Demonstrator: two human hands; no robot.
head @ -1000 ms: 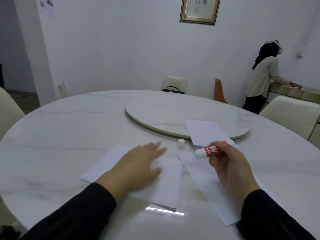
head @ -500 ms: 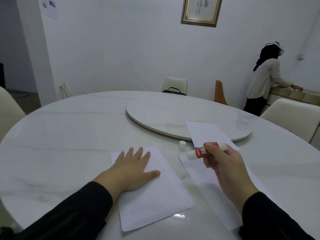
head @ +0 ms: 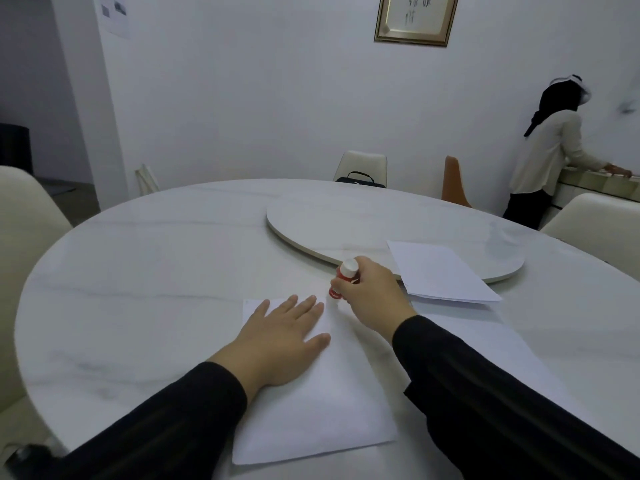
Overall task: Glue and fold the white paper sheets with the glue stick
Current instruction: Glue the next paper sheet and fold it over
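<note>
Matt white paper sheet [head: 311,403] on a glossy, smooth marble-look table [head: 156,271].

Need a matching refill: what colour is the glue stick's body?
Red, with a white end, in the head view: glue stick.

Round marble table [head: 156,271] with turntable [head: 346,220]; chairs; framed picture [head: 415,19]; person [head: 550,154] by wall.

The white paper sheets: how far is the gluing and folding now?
Early stage. Done: one sheet lies flat under the left hand. In hand: the right hand brings the glue stick to its far corner. Left: folding it, the stack and another sheet.
</note>
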